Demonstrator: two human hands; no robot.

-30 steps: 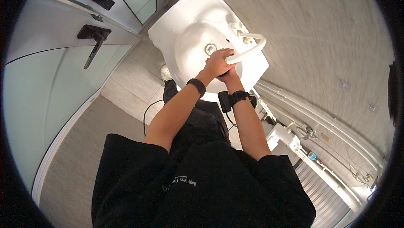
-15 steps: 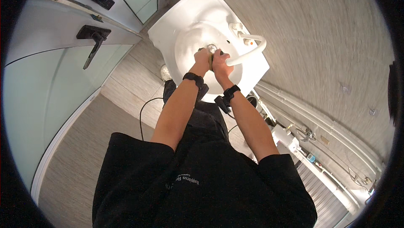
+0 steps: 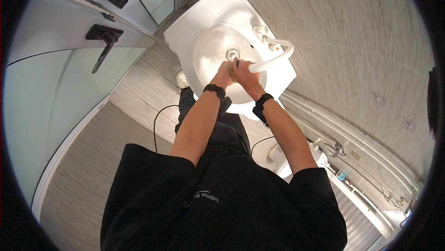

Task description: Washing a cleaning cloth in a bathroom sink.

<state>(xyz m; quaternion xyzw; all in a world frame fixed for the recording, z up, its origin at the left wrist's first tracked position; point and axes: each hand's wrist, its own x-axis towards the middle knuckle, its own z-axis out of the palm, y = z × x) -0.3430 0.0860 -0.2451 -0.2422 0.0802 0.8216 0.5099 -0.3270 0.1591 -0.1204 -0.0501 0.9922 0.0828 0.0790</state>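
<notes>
Both my hands are low over the basin of a white washbasin (image 3: 189,26), pressed together just below the drain (image 3: 232,55). Between them shows a narrow strip of a soft-looking yellow-green thing (image 3: 232,73); its kind cannot be made out. My left hand (image 3: 224,74) is closed against it from the left. Fingers curled, my right hand (image 3: 246,74) grips it from the right and overlaps my left fingers. A small dark thing (image 3: 238,63) shows at the right fingers. The white curved tap spout (image 3: 273,63) ends right beside my right hand.
Pale doors with black handles (image 3: 105,35) stand at the left. White pipes (image 3: 340,126) run along the wall on the right, above part of a white toilet (image 3: 279,162). A black cable (image 3: 155,126) hangs by my left side. The washbasin's corner meets the wall.
My hands have shifted slightly toward me, uncovering more of the drain. My right wrist has turned and its elbow has swung outward, and the right hand now lies over the left fingers.
</notes>
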